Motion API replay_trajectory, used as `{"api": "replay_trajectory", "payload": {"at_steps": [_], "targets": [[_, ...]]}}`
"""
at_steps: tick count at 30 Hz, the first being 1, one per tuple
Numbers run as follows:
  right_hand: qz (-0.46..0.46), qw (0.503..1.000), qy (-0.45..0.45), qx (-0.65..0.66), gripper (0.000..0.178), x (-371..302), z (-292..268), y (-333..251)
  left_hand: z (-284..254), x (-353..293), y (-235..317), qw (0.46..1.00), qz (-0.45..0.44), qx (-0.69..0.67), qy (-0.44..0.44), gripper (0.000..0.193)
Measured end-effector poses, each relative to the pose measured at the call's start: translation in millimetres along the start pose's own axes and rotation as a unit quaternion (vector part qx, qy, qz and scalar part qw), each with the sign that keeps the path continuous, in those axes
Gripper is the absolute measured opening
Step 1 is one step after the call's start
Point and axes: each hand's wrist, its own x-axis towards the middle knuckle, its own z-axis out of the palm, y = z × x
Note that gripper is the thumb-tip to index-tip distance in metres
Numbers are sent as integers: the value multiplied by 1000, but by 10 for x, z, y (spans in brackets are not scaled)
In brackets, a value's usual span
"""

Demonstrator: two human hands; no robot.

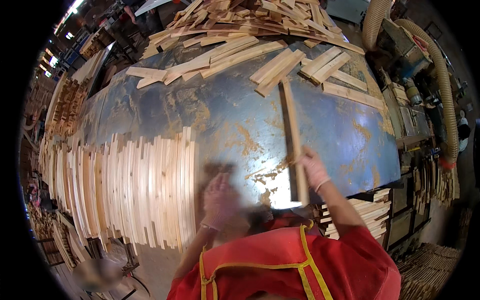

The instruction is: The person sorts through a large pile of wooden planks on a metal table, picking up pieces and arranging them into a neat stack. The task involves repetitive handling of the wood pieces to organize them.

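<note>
One strip (293, 132) in the right hand (313, 167), well right of the row (145, 185)

Dozens of strips lie side by side in the row, which looks like the finished part of the work. Its ends are uneven. Much seems left: beyond the row and to its right, a heap (245, 20) of wood lies jumbled, with loose pieces (280, 70) scattered in front of it.

The hands are apart. The right is closed on the strip near its closer end; the strip points away from the person, its far end close to the loose pieces. Whether it touches the tabletop (340, 135) is hard to tell. The left hand (220, 197), blurred, is just right of the row; I cannot tell how its fingers stand.

Dust (245, 142) patches the tabletop between the row and the strip. Far right of the row are a machine (407, 107) and a ribbed hose (445, 85). Nothing visible blocks the gap between strip and row except the left hand.
</note>
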Motion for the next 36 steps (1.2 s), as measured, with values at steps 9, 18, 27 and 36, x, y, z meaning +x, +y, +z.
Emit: {"api": "replay_trajectory", "payload": {"at_steps": [9,18,27,36], "targets": [[-135,912,-275,-274,70,1153,807,-278,-57,1395,789,880,-269,-387,-60,59],[-379,696,-44,-608,54,3803,1112,-1728,61,130,-543,948,-217,219,84,81],[-477,588,-119,-642,51,3039,846,-1006,155,201,-579,933,-203,243,169,70],[-191,758,128,-610,90,1064,-385,-166,-72,115,-517,938,-185,237,175,58]]}}
